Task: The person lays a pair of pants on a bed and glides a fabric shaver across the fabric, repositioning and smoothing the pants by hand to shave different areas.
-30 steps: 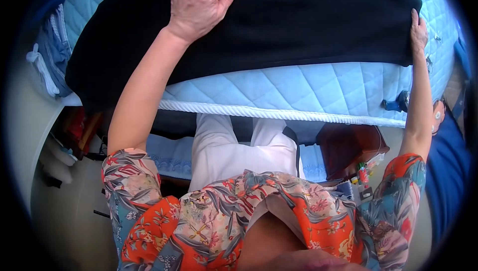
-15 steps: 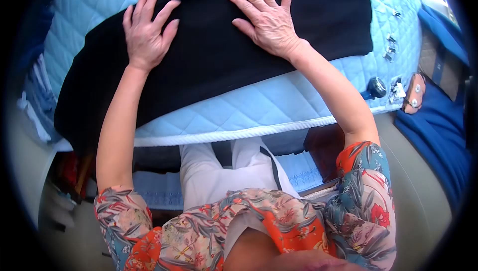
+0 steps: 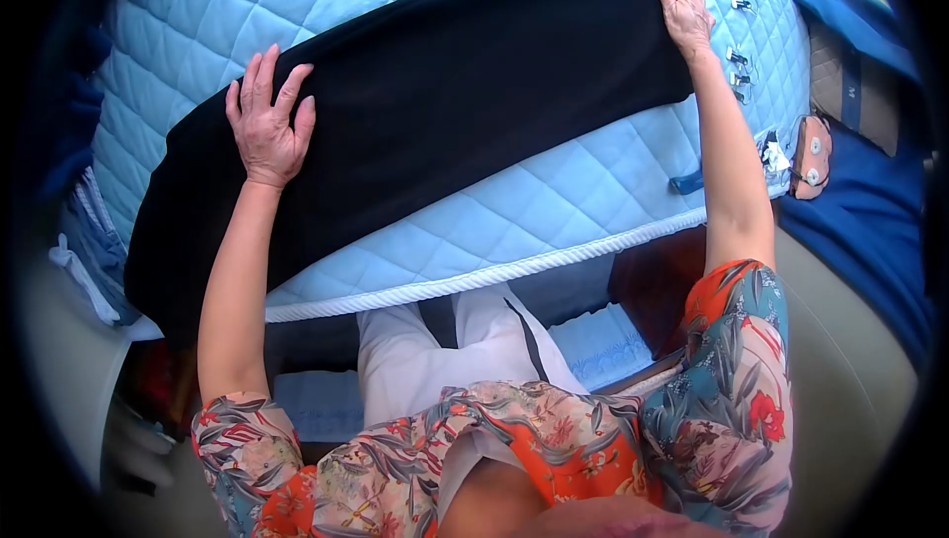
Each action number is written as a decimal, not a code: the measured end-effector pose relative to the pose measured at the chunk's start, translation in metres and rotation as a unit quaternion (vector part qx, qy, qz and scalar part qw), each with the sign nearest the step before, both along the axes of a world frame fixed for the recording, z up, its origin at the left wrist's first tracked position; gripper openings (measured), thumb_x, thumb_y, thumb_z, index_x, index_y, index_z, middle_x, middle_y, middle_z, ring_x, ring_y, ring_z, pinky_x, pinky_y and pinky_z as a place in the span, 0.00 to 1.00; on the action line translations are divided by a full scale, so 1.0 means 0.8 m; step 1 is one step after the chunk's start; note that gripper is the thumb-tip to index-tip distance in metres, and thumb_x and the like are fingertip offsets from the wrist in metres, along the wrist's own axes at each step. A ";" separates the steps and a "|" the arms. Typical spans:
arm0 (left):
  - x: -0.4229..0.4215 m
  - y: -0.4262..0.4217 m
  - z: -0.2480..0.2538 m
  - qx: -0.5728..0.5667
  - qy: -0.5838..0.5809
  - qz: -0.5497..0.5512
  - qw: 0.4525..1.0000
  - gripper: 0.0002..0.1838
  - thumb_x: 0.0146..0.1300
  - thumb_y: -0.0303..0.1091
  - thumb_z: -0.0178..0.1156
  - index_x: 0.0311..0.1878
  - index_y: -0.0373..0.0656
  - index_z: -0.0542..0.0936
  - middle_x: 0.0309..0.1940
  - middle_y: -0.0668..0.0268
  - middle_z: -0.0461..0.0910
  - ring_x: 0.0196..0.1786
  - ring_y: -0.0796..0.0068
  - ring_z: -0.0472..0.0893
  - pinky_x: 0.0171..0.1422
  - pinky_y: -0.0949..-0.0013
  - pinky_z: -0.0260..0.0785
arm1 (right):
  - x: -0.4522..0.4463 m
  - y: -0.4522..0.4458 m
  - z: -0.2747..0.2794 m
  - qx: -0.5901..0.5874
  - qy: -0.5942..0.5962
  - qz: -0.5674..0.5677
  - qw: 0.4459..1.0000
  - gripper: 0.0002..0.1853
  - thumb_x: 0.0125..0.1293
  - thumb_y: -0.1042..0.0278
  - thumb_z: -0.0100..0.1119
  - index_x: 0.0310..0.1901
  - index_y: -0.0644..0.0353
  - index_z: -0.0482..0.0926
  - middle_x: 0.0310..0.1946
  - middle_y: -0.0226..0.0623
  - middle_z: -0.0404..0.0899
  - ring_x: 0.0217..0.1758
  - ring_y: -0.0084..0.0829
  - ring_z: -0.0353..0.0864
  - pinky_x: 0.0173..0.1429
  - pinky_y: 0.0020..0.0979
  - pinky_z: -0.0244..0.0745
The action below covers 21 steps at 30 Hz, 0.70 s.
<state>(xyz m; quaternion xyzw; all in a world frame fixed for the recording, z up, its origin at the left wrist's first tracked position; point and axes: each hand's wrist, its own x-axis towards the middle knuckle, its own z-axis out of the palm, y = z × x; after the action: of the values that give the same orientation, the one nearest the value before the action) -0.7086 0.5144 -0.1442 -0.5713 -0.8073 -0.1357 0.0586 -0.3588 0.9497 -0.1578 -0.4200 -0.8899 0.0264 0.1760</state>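
A long piece of folded black cloth [image 3: 474, 74] lies across a light blue quilted cover [image 3: 554, 197]. Its left end hangs over the cover's front edge. My left hand [image 3: 269, 128] rests flat on the left part of the cloth, fingers spread near its far edge. My right hand [image 3: 687, 14] is at the cloth's far right corner, with its fingers stretched out along the end edge and the thumb side touching the black fabric. Neither hand appears to grip the cloth.
Several small clips [image 3: 738, 59] lie on the cover to the right. Near them are a blue object [image 3: 686, 182] partly behind my right forearm, a small packet [image 3: 773, 153] and a brown piece with two snaps [image 3: 813, 158]. Blue fabric [image 3: 870, 222] lies beyond.
My right hand has moved right, from the middle of the black cloth to its right corner. My left hand stays on the left part. The cloth appears slightly lower and left in view.
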 end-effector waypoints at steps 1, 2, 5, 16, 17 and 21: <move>0.000 0.001 -0.002 -0.001 0.000 0.002 1.000 0.19 0.61 0.43 0.55 0.57 0.61 0.77 0.67 0.66 0.64 0.70 0.63 0.61 0.72 0.53 0.44 | 0.014 -0.003 0.006 0.002 0.004 -0.011 1.000 0.26 0.65 0.46 0.50 0.62 0.48 0.68 0.60 0.35 0.70 0.64 0.39 0.67 0.64 0.45 0.59; -0.001 0.003 -0.004 -0.006 0.005 0.003 1.000 0.20 0.61 0.43 0.54 0.57 0.60 0.76 0.67 0.66 0.63 0.70 0.64 0.60 0.72 0.53 0.43 | 0.025 -0.010 0.017 0.005 0.005 -0.022 1.000 0.25 0.65 0.49 0.52 0.61 0.49 0.69 0.60 0.35 0.71 0.64 0.39 0.67 0.64 0.45 0.60; -0.002 0.001 -0.011 -0.009 0.019 -0.002 1.000 0.20 0.63 0.43 0.52 0.59 0.59 0.75 0.68 0.67 0.62 0.71 0.66 0.59 0.72 0.54 0.42 | 0.112 -0.079 0.071 0.043 0.044 -0.063 0.996 0.16 0.60 0.66 0.58 0.50 0.60 0.76 0.47 0.40 0.78 0.49 0.38 0.76 0.53 0.35 0.70; -0.008 0.000 -0.035 -0.009 0.051 0.006 0.999 0.20 0.63 0.46 0.52 0.59 0.64 0.74 0.67 0.67 0.63 0.70 0.64 0.61 0.71 0.51 0.46 | 0.070 -0.136 0.041 -0.434 0.208 -0.289 0.827 0.22 0.60 0.52 0.64 0.49 0.60 0.75 0.17 0.24 0.70 0.14 0.15 0.67 0.19 0.22 0.65; -0.008 0.000 -0.035 -0.007 0.051 0.006 0.999 0.20 0.63 0.46 0.52 0.59 0.64 0.74 0.67 0.67 0.63 0.70 0.64 0.61 0.71 0.51 0.46 | 0.063 -0.124 0.039 -0.458 0.195 -0.285 0.819 0.23 0.60 0.51 0.64 0.49 0.58 0.75 0.16 0.23 0.69 0.13 0.14 0.66 0.18 0.21 0.65; -0.010 0.002 -0.030 0.004 0.057 0.002 0.998 0.20 0.63 0.48 0.52 0.59 0.66 0.74 0.66 0.68 0.64 0.69 0.65 0.62 0.71 0.52 0.47 | 0.065 -0.105 0.049 -0.523 0.168 -0.291 0.783 0.16 0.58 0.52 0.66 0.37 0.54 0.74 0.17 0.20 0.68 0.14 0.14 0.68 0.19 0.23 0.69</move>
<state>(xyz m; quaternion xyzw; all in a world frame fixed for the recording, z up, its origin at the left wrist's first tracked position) -0.7166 0.5157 -0.1681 -0.5763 -0.8033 -0.1057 0.1072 -0.3069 0.8657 -0.1186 -0.6759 -0.5313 0.5051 0.0758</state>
